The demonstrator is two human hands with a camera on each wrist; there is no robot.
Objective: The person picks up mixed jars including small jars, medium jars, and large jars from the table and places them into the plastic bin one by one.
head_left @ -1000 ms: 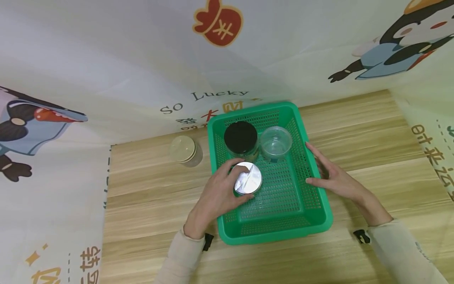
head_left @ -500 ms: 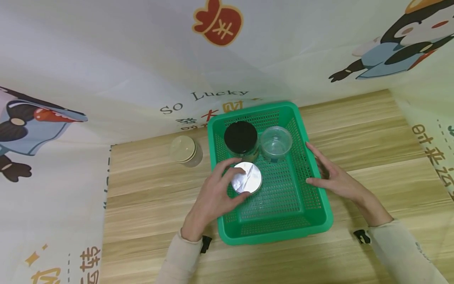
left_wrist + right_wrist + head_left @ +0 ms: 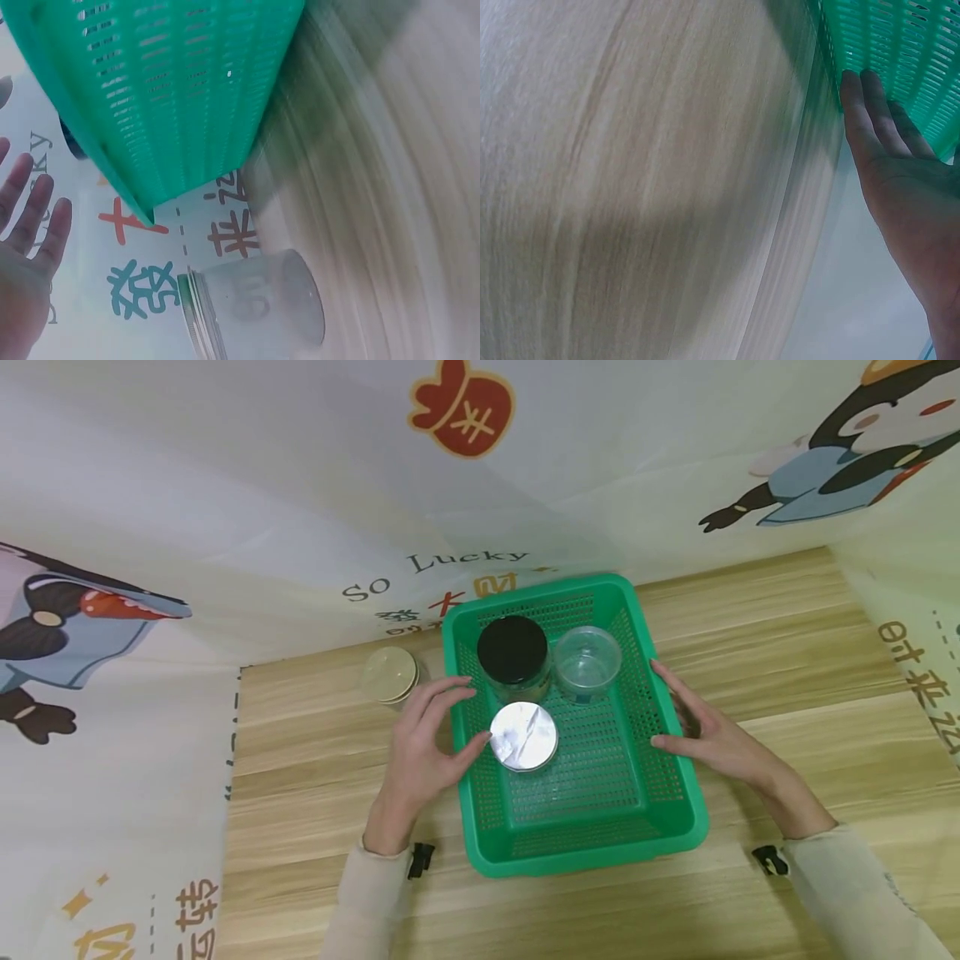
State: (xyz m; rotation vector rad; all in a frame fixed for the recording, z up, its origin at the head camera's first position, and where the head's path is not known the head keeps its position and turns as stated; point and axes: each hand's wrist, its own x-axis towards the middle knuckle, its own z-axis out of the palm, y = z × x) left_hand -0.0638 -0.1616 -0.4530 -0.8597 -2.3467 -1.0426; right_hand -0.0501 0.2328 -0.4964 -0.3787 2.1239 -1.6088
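Shows, at far left, a beige jar (image 3: 387, 674) upright on the table (image 3: 300, 777), just beyond the knuckles of the left hand (image 3: 422, 750) and outside the basket (image 3: 585, 854). Places that hand at the basket's left rim, wide open between thumb and fingers, with fingers fairly straight and gripping nothing. Brings into line, right at the left thumb's tip, the edge of the foil jar (image 3: 523, 737); cannot be told whether touching or barely apart. Hinges, by this reading, on that close relation: immediately right of the left thumb, much nearer the left hand than the right, upright inside the basket toward its left side, round on top and so without a long axis to match. Includes a black jar (image 3: 513, 649) behind the foil jar and, to the right of that, a clear tub (image 3: 588, 662), both inside the basket. Stretches lengthwise, in the basket's case, from front to back on a slight slant. Ends at far right with the right hand (image 3: 717, 741) holding the basket's right rim, with thumb lapped over the edge and fingers extended against the outer side.
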